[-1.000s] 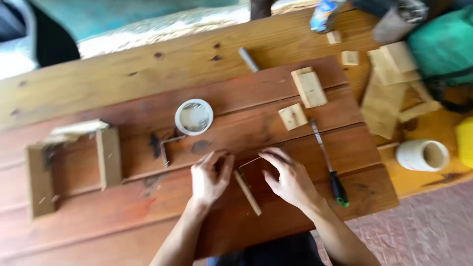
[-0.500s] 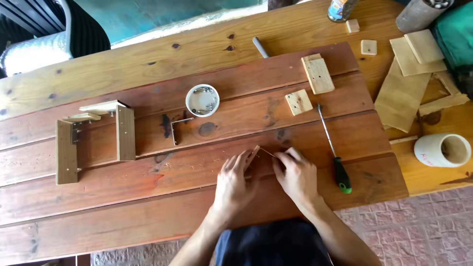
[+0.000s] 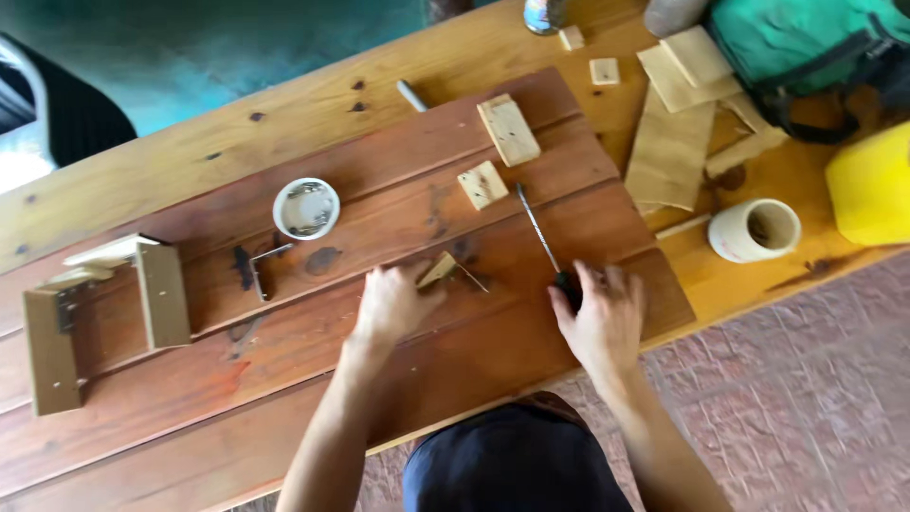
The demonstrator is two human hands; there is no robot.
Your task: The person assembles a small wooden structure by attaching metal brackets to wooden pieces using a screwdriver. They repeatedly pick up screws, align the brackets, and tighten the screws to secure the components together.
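Hands separate: right hand (image 3: 601,318) has left the small wood strip (image 3: 438,270) and now closes on the screwdriver (image 3: 545,244) handle; left hand (image 3: 391,305) pins the strip to the bench (image 3: 284,398), ready for fastening.

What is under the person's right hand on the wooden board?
The right hand covers the dark handle of a screwdriver; its metal shaft sticks out above the fingers across the reddish board. Most of the handle is hidden, so its colour and the grip cannot be seen.

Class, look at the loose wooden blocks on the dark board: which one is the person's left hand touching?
The small wooden piece under the left hand, with a thin metal pin; the other two blocks lie untouched farther up.
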